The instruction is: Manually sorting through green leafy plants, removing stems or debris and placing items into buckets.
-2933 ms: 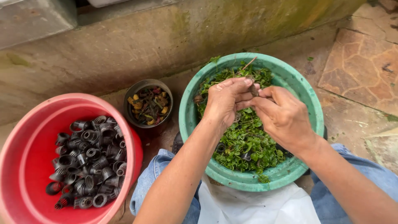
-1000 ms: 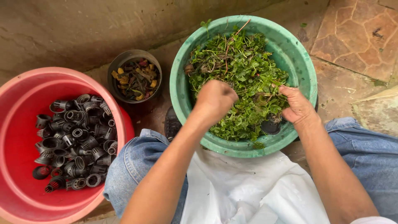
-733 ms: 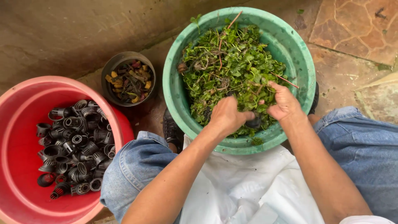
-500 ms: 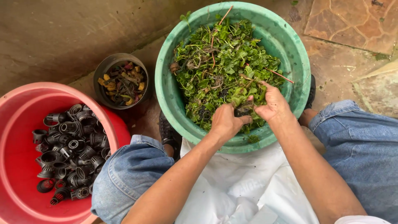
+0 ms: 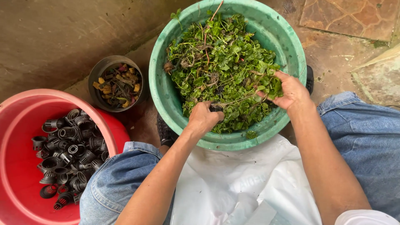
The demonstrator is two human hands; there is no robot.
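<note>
A green plastic basin (image 5: 166,91) holds a heap of small leafy green plants with roots (image 5: 216,58). My left hand (image 5: 204,118) is closed around a small black net pot (image 5: 216,108) at the near side of the heap. My right hand (image 5: 291,91) grips a clump of stems and leaves at the heap's right side. Thin stems stretch between the two hands.
A red basin (image 5: 16,166) at the left holds several black net pots (image 5: 66,154). A small dark bowl (image 5: 116,83) of brown and yellow scraps sits behind it. A white plastic sheet (image 5: 233,183) lies across my lap, between denim-clad knees. Stone paving runs at the right.
Both hands have dug into the near side of the greens. The left hand has closed on a black pot, and the right has pulled away to the right with stems.
</note>
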